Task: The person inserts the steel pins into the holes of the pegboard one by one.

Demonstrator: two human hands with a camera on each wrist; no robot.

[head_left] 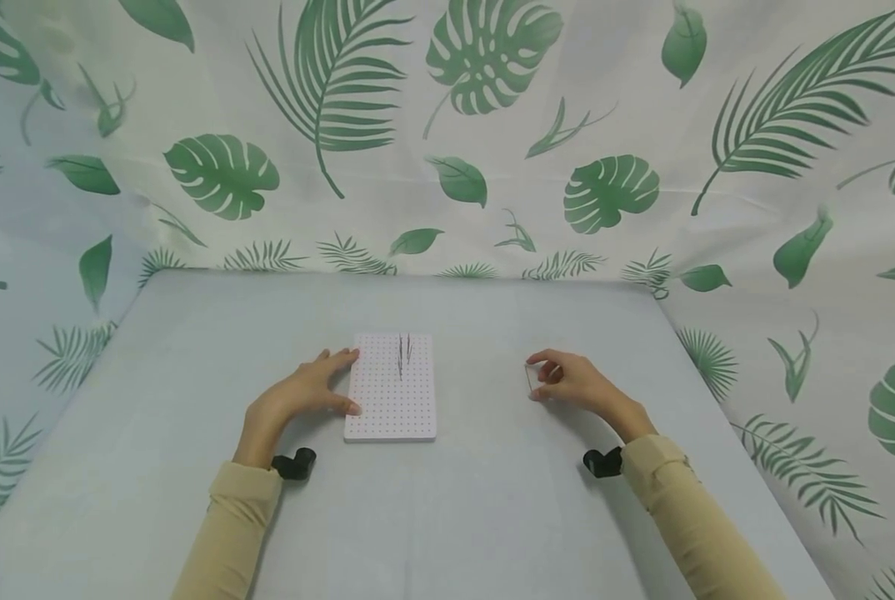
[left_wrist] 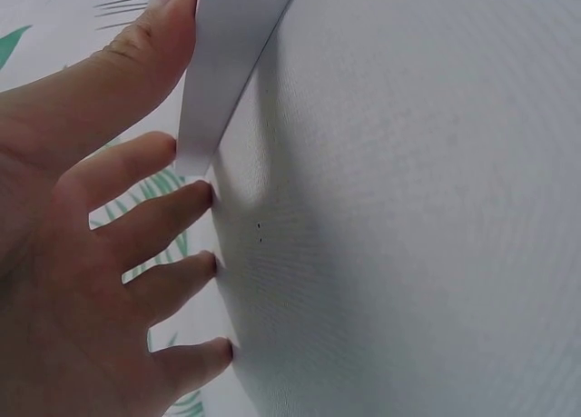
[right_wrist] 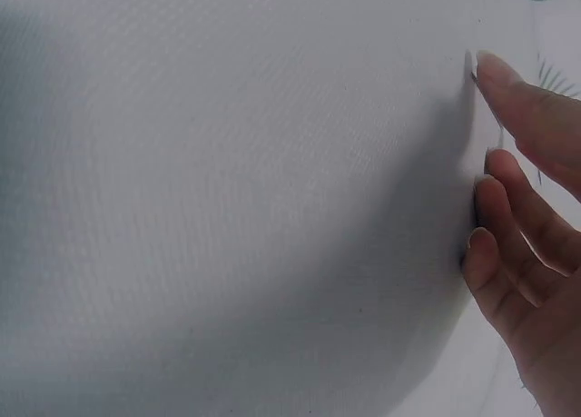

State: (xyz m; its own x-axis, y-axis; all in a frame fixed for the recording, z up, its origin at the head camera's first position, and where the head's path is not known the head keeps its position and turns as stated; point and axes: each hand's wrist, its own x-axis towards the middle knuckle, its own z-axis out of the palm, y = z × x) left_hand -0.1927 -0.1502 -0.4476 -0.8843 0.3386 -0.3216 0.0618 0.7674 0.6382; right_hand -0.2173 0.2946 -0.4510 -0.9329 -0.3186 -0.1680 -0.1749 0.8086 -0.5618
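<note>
A white board with a grid of small dots or holes (head_left: 391, 408) lies flat on the table, left of centre. A few thin dark sticks (head_left: 400, 358) show on its upper right part. My left hand (head_left: 301, 392) rests at the board's left edge, its thumb and index finger spread along that side. In the left wrist view the other fingers (left_wrist: 159, 224) reach down to the table beside the board's side wall (left_wrist: 227, 63). Off to the right, my right hand (head_left: 575, 383) holds a thin brownish stick (head_left: 528, 381) by its ends, between thumb and index finger, close to the table.
A pale grey cloth covers the table (head_left: 477, 517). Behind and at both sides hangs a white curtain with green leaves (head_left: 455, 179). A black wrist camera sits at each cuff, left camera (head_left: 294, 463) and right camera (head_left: 603, 462).
</note>
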